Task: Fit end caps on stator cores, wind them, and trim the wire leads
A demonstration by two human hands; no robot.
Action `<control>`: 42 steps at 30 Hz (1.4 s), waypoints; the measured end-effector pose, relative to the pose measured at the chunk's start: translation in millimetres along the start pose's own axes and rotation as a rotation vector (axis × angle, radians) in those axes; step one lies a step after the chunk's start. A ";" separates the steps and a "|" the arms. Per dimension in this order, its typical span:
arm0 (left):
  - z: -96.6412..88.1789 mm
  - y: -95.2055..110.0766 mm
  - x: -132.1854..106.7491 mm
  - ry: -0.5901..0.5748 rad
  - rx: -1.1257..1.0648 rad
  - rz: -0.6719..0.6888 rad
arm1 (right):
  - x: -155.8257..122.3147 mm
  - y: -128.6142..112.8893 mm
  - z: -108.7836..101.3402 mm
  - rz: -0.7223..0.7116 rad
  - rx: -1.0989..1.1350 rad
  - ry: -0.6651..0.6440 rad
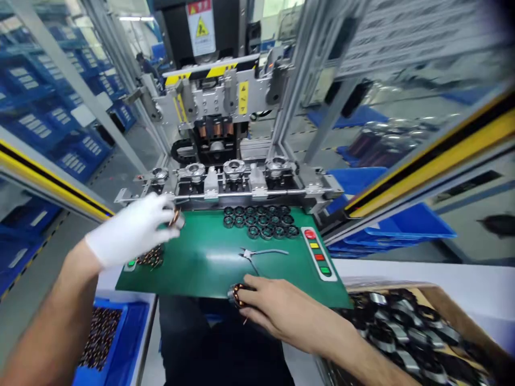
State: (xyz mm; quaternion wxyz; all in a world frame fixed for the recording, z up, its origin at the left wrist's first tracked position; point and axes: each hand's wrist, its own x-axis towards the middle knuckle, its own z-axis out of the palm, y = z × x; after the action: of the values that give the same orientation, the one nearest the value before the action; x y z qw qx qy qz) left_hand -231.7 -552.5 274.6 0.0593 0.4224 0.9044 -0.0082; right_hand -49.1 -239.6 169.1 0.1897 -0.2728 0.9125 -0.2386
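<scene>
My left hand [131,230], in a white glove, is closed on a small copper-wound coil part [176,217] over the left of the green mat [209,260], just below the machine's row of round fixtures [234,170]. My bare right hand [277,311] is closed on another copper-wound coil [238,295] at the mat's near edge. A pile of wound coils [151,258] lies under my left wrist. Several black rings [261,220] sit in rows at the back of the mat. Metal tweezers [261,252] lie in the middle.
A button strip [317,253] with red, yellow and green buttons runs along the mat's right side. A blue bin of coils [104,340] is low on the left, a cardboard box of black and silver parts [406,327] on the right. Yellow-black guard rails flank the machine.
</scene>
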 end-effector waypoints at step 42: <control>215.3 69.7 141.4 0.391 -0.359 -0.342 | 136.7 115.2 8.3 0.389 -0.130 0.513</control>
State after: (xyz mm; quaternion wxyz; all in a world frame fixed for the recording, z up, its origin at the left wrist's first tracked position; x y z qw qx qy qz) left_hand -246.8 -413.7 47.1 -0.0443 0.2406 0.9436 0.2232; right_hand -198.6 -237.8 70.7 -0.0220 -0.0360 0.9789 -0.1999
